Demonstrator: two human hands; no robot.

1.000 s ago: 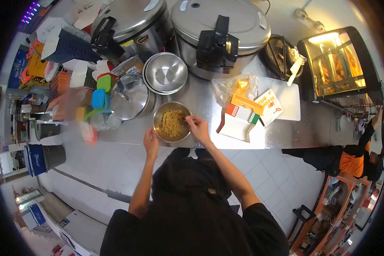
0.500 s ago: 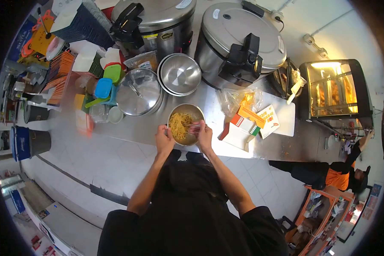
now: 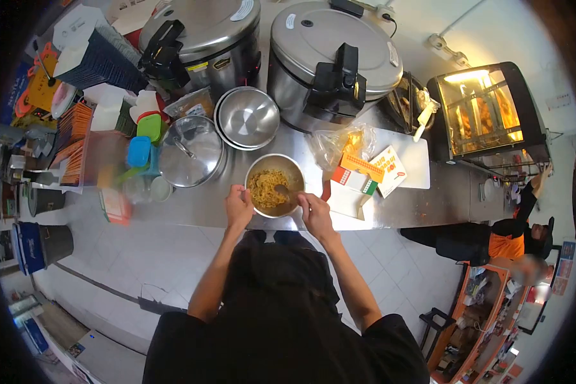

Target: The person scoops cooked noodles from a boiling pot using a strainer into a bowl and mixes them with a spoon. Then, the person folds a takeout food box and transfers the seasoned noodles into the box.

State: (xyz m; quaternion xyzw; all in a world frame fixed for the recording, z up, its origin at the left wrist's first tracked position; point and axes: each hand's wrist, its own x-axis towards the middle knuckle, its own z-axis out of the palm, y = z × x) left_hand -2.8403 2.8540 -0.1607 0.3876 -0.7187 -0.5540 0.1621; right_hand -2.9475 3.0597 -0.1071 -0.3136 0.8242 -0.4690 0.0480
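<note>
A metal bowl (image 3: 294, 169) stands near the front edge of the worktop (image 3: 429, 208), holding yellowish-brown food (image 3: 267, 187). The left hand (image 3: 239, 207) is at the bowl's left rim, its fingers bent and drawn close together against the metal. The right hand (image 3: 317, 216) is at the right rim, thumb and fingers closed on the handle of a spoon (image 3: 282, 189), whose dark head rests in the food.

Behind the bowl stand the nested bowls (image 3: 248, 118), with a lidded pan (image 3: 192, 153) just to their left. Two large cookers (image 3: 198, 54) (image 3: 336, 57) stand farther back. To the right of the bowl lie an open carton (image 3: 349, 203), a clear bag (image 3: 325, 148) and a white board (image 3: 417, 165), the carton nearest the right hand. Beyond them is a lit display case (image 3: 483, 112). At far right, a co-worker (image 3: 507, 243) in black and orange has an arm stretched out beside the case.
</note>
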